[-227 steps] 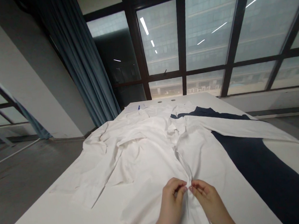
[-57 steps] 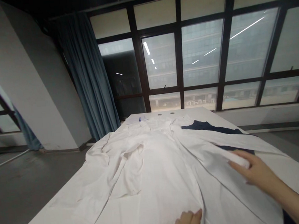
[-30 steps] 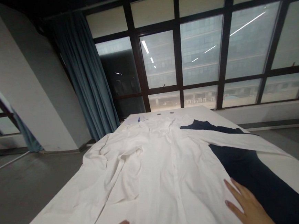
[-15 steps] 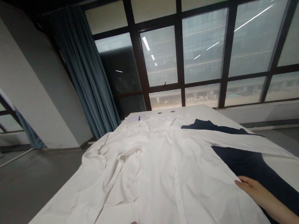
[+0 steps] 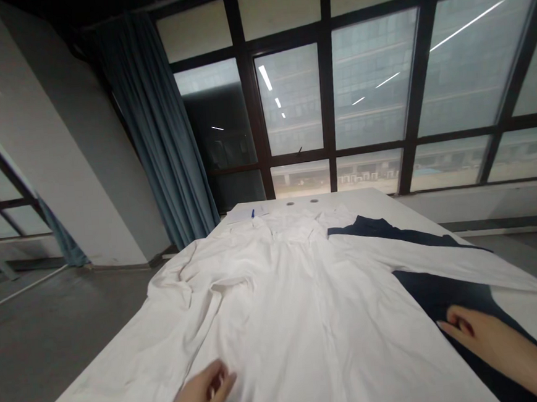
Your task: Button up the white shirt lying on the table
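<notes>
A long white button-front shirt [image 5: 295, 304] lies spread on a white table [image 5: 370, 196], collar at the far end and wrinkled cloth bunched along its left side. My left hand [image 5: 200, 395] is on the shirt's lower left front, fingers loosely curled; I cannot tell whether it pinches cloth. My right hand [image 5: 481, 333] rests on a dark navy cloth [image 5: 436, 293] just beside the shirt's right edge, holding nothing. One white sleeve [image 5: 445, 261] stretches right across that navy cloth.
A sheet of paper [image 5: 242, 215] and a blue pen [image 5: 253, 213] lie at the table's far end. Grey floor [image 5: 59, 316] lies beyond the left table edge. Large dark-framed windows and a blue curtain [image 5: 160, 129] stand behind.
My left hand has moved up and left onto the shirt, and the lower left front lies flatter. My right hand has slid right, off the shirt and onto the navy cloth.
</notes>
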`<state>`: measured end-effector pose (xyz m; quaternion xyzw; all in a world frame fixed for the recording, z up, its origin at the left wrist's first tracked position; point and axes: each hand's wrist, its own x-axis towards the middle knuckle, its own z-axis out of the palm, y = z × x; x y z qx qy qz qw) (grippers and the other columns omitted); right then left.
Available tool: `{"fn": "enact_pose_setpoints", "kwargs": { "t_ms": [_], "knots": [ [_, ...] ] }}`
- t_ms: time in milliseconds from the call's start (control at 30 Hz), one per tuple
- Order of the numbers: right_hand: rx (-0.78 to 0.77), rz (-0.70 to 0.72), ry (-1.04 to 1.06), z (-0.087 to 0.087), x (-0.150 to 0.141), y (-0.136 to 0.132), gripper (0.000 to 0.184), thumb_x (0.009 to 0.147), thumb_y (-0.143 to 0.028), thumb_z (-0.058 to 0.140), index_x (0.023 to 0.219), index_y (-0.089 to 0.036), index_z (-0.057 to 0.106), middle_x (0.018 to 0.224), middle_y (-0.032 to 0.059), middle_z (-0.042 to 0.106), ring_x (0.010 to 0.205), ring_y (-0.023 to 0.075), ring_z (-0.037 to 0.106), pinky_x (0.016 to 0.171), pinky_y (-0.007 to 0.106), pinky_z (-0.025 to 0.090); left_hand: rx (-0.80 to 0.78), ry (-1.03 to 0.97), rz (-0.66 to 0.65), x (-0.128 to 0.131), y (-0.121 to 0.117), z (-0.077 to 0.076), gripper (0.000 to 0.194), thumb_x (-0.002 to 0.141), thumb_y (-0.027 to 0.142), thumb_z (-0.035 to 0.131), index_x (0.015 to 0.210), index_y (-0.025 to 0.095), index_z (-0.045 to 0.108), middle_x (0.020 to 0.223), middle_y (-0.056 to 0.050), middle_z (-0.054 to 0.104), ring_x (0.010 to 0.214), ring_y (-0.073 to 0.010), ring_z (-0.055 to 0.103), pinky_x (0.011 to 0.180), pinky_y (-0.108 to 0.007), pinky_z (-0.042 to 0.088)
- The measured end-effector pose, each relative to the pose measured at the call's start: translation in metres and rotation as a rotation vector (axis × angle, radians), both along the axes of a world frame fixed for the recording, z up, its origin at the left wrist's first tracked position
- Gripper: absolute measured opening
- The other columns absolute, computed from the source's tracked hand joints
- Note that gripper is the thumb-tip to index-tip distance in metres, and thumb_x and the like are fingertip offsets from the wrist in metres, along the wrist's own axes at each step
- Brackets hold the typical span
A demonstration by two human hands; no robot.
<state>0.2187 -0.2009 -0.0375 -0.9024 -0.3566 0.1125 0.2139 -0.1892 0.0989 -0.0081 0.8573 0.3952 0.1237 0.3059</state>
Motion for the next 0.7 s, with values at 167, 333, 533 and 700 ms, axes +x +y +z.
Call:
{"fn": "enact_pose_setpoints", "kwargs": {
  "t_ms": [167, 333, 533, 700],
  "knots": [
    [0.216, 0.219, -0.095, 0.039, 0.046, 0.122, 0.019, 0.072, -0.033, 0.044, 0.066, -0.020, 0.056, 0.066, 0.0018, 0.058, 0.061, 0.0156, 0.051, 0.059, 0.026, 0.036, -0.144, -0.398, -0.101, 0.136, 0.076, 0.051, 0.027, 0.072, 0.041, 0.047, 0.071, 0.015, 0.055, 0.066, -0.002, 0.057, 0.061, -0.0113, 0.051, 0.058, -0.021, 0.039],
    [0.358, 0.097, 0.085, 0.030, 0.081, 0.249, 0.018, 0.073, -0.024, 0.044, 0.072, -0.015, 0.060, 0.076, 0.0051, 0.062, 0.074, 0.0170, 0.054, 0.065, 0.026, 0.038, -0.468, -0.573, 0.089, 0.270, 0.146, 0.016, 0.033, 0.074, 0.038, 0.047, 0.094, 0.012, 0.053, 0.101, -0.011, 0.058, 0.081, -0.0121, 0.057, 0.068, -0.020, 0.042],
    [0.408, -0.046, 0.197, -0.009, 0.109, 0.338, 0.047, 0.075, -0.034, 0.045, 0.114, -0.009, 0.043, 0.112, 0.0166, 0.050, 0.058, 0.0118, 0.055, 0.048, 0.023, 0.040, -0.337, -0.477, 0.203, 0.352, 0.199, -0.047, 0.065, 0.063, 0.033, 0.064, 0.116, 0.010, 0.036, 0.116, -0.019, 0.047, 0.096, -0.0192, 0.052, 0.073, -0.024, 0.041],
    [0.411, -0.105, 0.271, -0.029, 0.123, 0.367, 0.056, 0.071, -0.038, 0.052, 0.116, -0.007, 0.041, 0.086, 0.0123, 0.062, 0.042, 0.0079, 0.048, 0.040, 0.022, 0.037, -0.236, -0.375, 0.170, 0.376, 0.231, -0.067, 0.070, 0.051, 0.024, 0.072, 0.112, 0.010, 0.042, 0.096, -0.014, 0.059, 0.078, -0.0187, 0.058, 0.066, -0.026, 0.041]
  ]
}}
